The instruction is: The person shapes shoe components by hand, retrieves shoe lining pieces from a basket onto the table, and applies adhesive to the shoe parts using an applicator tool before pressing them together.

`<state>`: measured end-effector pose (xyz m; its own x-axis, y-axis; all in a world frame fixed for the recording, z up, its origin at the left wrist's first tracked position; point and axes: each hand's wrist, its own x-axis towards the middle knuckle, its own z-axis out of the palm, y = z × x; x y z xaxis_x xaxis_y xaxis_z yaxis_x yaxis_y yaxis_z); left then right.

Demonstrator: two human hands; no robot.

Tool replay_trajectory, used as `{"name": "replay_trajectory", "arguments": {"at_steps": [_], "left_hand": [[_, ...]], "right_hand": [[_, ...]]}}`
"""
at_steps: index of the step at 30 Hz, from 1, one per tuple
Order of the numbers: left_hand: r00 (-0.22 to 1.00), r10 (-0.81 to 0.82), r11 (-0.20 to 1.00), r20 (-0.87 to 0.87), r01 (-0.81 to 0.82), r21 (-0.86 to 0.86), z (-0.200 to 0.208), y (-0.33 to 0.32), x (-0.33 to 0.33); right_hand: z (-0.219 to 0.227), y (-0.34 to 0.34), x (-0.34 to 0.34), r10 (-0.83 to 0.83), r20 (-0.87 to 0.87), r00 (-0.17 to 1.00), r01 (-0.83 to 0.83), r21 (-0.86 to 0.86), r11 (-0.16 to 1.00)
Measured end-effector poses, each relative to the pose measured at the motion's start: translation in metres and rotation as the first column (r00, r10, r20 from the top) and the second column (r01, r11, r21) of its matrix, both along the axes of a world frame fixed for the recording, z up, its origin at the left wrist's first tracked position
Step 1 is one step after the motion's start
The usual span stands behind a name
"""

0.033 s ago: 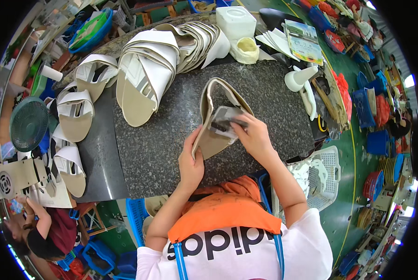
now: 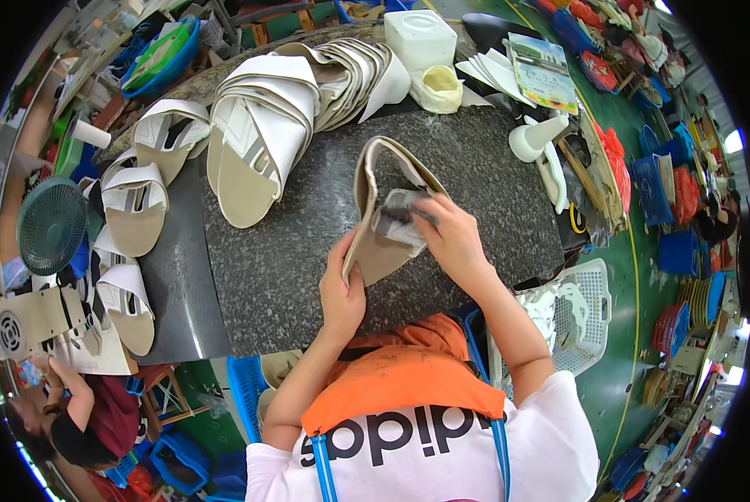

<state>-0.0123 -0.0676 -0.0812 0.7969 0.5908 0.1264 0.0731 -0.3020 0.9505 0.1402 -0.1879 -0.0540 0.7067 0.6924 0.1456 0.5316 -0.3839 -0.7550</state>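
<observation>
My left hand [image 2: 341,289] grips the near left edge of a beige and off-white shoe upper [image 2: 379,259], held tilted above the dark speckled stone worktop [image 2: 299,276]. Its far end curves up into an open loop. In my right hand [image 2: 454,238] is a small brush with dark bristles [image 2: 396,209], pinched in the fingers and blurred by motion. The bristles lie against a greyish-white patch inside the upper. Behind and to the left, a stack of white and beige uppers [image 2: 249,167] rests on the stone, with another fanned stack [image 2: 354,79] beside it.
More uppers [image 2: 135,209] line the left side of the table. A white plastic container [image 2: 421,40], a cream-coloured cup [image 2: 439,88] and a picture booklet [image 2: 542,71] stand at the back. A white basket [image 2: 588,322] sits right; a person [image 2: 78,418] works at lower left beside a green fan [image 2: 53,222].
My right hand and the brush have shifted slightly left and away from me across the upper. My left hand keeps its grip in about the same place.
</observation>
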Motion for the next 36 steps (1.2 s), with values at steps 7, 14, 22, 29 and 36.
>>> {"name": "replay_trajectory", "arguments": {"at_steps": [7,14,22,29,36], "left_hand": [[0.998,0.057,0.998,-0.02,-0.057,-0.008,0.0,0.0,0.0],[0.968,-0.186,0.975,0.167,0.203,-0.091,0.003,-0.003,0.013],[0.938,-0.244,0.956,0.245,0.192,0.221,0.056,-0.001,0.094],[0.984,-0.12,0.979,0.13,0.095,0.183,0.025,-0.017,0.113],[0.996,-0.09,0.978,-0.001,0.088,0.188,0.021,-0.019,0.106]], "right_hand": [[0.007,-0.012,0.023,0.255,0.063,0.965,-0.256,0.005,0.967],[0.003,-0.017,0.02,0.137,0.13,0.982,-0.132,-0.049,0.99],[-0.003,-0.031,0.039,-0.16,0.25,0.955,0.169,-0.015,0.985],[-0.007,-0.019,0.069,-0.123,0.41,0.904,0.166,-0.07,0.984],[-0.001,-0.034,0.102,0.165,0.483,0.86,-0.054,-0.235,0.97]]}}
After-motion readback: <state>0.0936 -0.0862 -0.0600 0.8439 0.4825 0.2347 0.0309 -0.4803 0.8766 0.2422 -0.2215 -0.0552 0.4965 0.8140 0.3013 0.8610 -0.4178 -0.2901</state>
